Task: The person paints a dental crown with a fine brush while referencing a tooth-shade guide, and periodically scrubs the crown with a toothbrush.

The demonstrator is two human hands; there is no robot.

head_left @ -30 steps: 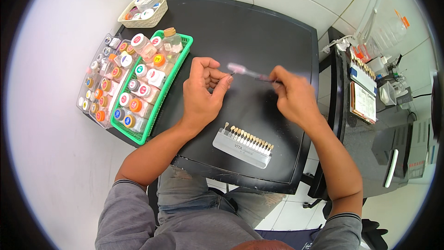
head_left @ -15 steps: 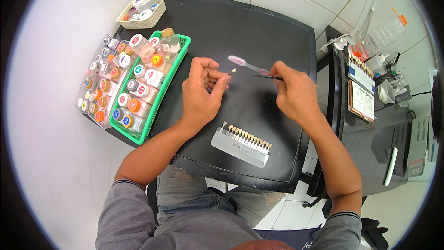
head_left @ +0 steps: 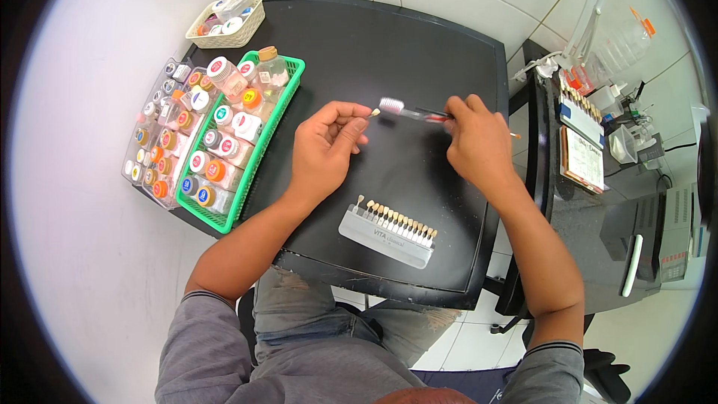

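Between the thumb and fingers of my left hand (head_left: 327, 146) is a small tooth-shaped shade tab (head_left: 375, 113), its cream tip pointing right. My right hand (head_left: 479, 142) grips a toothbrush (head_left: 411, 113) with a pale bristled head and a partly red handle. A thin dark stick lies along the brush in the same grip, and an orange end pokes out past that hand. The bristles are just right of the tab; I cannot tell whether they touch. Below both hands, a grey tooth shade guide (head_left: 385, 236) with a row of several tabs lies on the black table (head_left: 359, 45).
At the left, a green basket (head_left: 258, 151) and a clear tray (head_left: 134, 176) hold several capped jars. A cream basket (head_left: 253, 26) of containers sits at the far left corner. On the right-hand side bench are a notebook (head_left: 582, 161), another shade guide and bottles.
The toothbrush has swung down and its head has come nearer the tab, with bristles now visible. My left fingers have curled in around the tab, which points more to the right.
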